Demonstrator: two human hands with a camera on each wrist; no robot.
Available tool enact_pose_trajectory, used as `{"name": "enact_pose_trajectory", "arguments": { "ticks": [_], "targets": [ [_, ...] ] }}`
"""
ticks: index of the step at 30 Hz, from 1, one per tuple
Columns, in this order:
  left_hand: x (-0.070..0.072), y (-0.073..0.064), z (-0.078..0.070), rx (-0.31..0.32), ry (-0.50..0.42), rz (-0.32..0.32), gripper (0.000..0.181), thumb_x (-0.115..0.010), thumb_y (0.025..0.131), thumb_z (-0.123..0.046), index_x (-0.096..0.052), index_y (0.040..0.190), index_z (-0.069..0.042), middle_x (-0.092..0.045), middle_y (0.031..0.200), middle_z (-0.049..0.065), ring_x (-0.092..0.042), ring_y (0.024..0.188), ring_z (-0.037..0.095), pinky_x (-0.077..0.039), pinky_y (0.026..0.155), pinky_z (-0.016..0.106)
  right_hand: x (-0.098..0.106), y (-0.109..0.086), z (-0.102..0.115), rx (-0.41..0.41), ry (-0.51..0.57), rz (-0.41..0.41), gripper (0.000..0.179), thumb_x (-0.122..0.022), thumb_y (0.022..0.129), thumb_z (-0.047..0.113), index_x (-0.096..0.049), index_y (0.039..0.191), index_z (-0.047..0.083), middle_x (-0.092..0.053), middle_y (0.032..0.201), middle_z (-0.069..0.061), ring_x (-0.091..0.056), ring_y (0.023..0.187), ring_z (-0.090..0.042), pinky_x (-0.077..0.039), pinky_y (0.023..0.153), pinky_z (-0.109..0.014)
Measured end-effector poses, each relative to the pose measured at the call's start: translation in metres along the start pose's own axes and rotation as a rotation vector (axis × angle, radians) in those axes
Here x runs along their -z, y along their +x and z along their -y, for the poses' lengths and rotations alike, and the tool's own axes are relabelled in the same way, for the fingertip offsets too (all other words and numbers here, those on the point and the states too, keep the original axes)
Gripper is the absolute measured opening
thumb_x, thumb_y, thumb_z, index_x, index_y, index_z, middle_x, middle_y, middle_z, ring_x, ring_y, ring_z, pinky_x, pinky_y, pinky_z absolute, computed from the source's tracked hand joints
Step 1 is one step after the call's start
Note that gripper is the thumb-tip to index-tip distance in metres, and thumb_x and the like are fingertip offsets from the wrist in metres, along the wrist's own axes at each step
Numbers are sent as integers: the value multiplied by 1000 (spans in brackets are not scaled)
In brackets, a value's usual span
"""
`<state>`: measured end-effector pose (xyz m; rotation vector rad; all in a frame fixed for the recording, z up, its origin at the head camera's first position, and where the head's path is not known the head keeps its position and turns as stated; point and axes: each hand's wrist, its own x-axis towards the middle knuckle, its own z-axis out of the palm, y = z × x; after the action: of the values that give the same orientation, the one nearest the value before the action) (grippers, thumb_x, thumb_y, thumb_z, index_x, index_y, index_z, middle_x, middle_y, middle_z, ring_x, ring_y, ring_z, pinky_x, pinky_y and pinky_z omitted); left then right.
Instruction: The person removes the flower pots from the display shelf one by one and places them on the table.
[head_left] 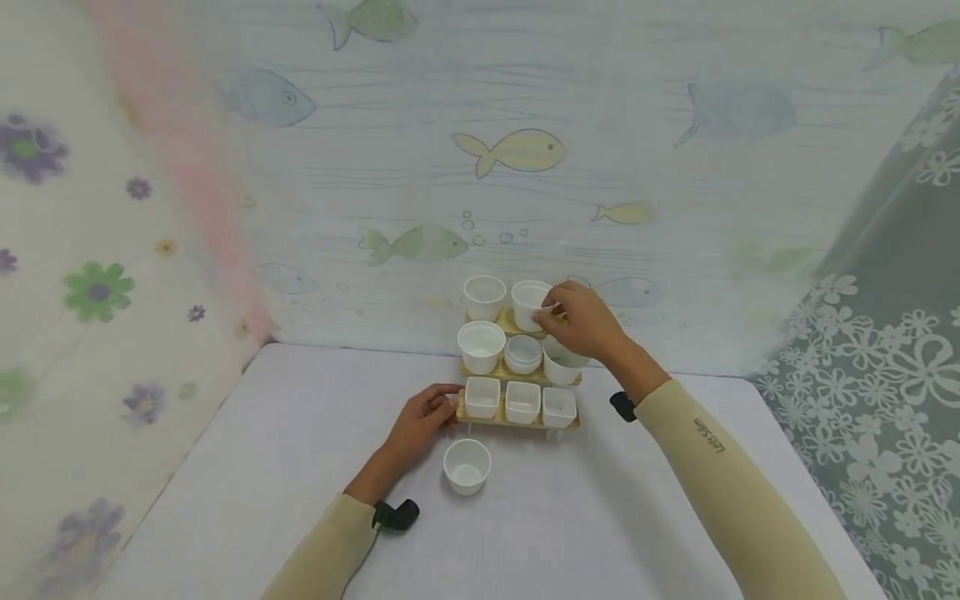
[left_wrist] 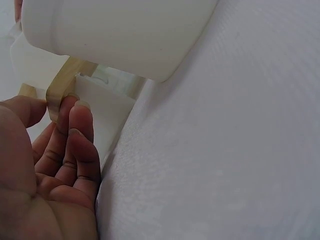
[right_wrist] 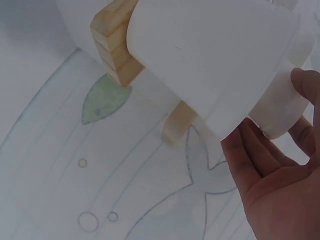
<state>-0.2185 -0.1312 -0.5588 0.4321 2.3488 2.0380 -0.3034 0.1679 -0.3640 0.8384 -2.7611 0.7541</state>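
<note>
Right grip [head_left: 585,321] partly closed; round white cup [head_left: 528,307] pinched between thumb and fingers at top tier, contact with wood unclear. Left grip [head_left: 418,425] nearly closed; end of pale wooden tiered stand [head_left: 517,422] pinched at lowest tier. Three smooth squarish cups [head_left: 522,403] borne there; rounded cups [head_left: 482,348] carried on middle tier. Loose round cup [head_left: 467,468] placed before stand on white-covered table [head_left: 300,417].

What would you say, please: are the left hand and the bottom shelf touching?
Touching: the left wrist view shows the left hand pinching the bottom shelf by its wooden end.
</note>
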Motion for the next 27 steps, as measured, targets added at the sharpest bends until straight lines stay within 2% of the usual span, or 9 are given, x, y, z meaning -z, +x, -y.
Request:
{"name": "enact_pose_trajectory", "arguments": {
  "ticks": [8,15,22,27],
  "targets": [
    [0,1,2,-3,11,6,31,-60,110,-21,-63,140,-12,-71,94,12,-70,86,22,-58,77,29,1,-3,0,-11,36,-35,22,-72,103,25,-70,108,3,-65,119,-15,-73,109,-34,-60,93,-45],
    [0,-1,-1,5,1,3,30,-60,110,-17,-63,139,-10,-71,94,13,-69,85,22,-58,77,29,4,-8,2,4,82,-68,21,-72,103,24,-70,106,3,-64,119,-15,-73,109,-35,-60,93,-46],
    [0,-1,-3,-6,2,7,33,-59,111,-18,-61,141,-6,-71,95,15,-68,86,21,-58,77,28,4,-16,2,38,96,-126,21,-72,101,25,-71,104,3,-65,118,-14,-69,107,-36,-58,95,-51],
    [-1,-1,-2,-6,4,-3,33,-59,110,-17,-62,141,-6,-71,94,13,-69,85,21,-58,77,28,3,-22,0,69,127,-191,19,-75,99,21,-70,103,3,-66,121,-15,-65,110,-38,-56,97,-54]
  ]
}}
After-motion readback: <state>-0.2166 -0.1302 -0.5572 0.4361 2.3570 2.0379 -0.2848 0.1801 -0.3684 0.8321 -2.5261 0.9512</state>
